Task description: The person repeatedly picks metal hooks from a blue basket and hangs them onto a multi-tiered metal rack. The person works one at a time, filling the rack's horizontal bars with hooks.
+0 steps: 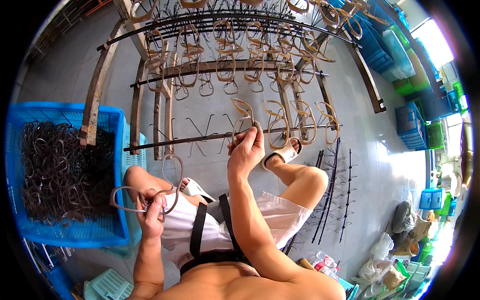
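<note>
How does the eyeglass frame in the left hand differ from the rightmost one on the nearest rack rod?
Support: the left-hand frame is gripped in the left hand, while the rightmost rod frame is on the black rack rod, with no hand on it.
Colour: the left-hand frame looks greyish brown; the rightmost rod frame looks amber-tan.
Both are eyeglass frames with rounded rims.

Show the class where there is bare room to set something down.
Bare floor lies right of the dark rods, between them and the small blue basket, above the plastic bags. Another patch lies left of the rack, above the large blue crate. Crowded: upper rack, hung with pale frames, and the crate, heaped with dark curved pieces.
</note>
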`<state>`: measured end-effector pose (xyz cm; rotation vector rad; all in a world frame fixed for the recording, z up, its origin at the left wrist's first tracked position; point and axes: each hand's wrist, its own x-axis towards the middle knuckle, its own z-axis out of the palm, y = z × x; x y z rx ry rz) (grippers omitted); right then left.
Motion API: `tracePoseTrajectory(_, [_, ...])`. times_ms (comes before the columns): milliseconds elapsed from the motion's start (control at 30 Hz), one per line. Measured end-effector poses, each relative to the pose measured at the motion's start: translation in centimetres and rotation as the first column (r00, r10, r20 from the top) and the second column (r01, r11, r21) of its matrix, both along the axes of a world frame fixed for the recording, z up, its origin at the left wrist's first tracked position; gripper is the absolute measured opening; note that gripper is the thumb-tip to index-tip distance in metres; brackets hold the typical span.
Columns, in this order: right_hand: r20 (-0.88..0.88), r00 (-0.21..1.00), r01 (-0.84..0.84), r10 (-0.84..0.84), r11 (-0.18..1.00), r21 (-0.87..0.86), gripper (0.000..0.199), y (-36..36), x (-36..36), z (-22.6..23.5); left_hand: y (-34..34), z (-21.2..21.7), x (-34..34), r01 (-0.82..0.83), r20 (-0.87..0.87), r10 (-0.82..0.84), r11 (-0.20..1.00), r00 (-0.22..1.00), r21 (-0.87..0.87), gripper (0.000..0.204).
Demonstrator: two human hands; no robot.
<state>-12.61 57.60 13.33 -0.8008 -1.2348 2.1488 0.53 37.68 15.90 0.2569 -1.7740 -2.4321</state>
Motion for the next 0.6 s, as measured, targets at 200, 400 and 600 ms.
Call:
tracePoseTrajectory(200, [0.013,0.988,-0.157,0.156,0.987,0.037,0.018,0.5,0.4,-0.4,-0.2,-0.4,0.5,0.006,0.013,-0.007,1.000,1.000,0.024,0.015])
tracePoseTrajectory(400, [0.086,0.968,-0.246,0.236,0.820,0.516,0.019,0.2,1.4,-1.8,-0.3,-0.7,0.0,0.003,-0.012,-0.002,0.998,1.000,0.057,0.016])
tracePoseTrajectory(600, [0.121,0.960,-0.272,0.253,0.734,0.622,0.016,1.5,1.1,-3.1,-0.3,-0.6,0.0,0.019,-0.030,-0.017,0.998,0.999,0.066,0.015])
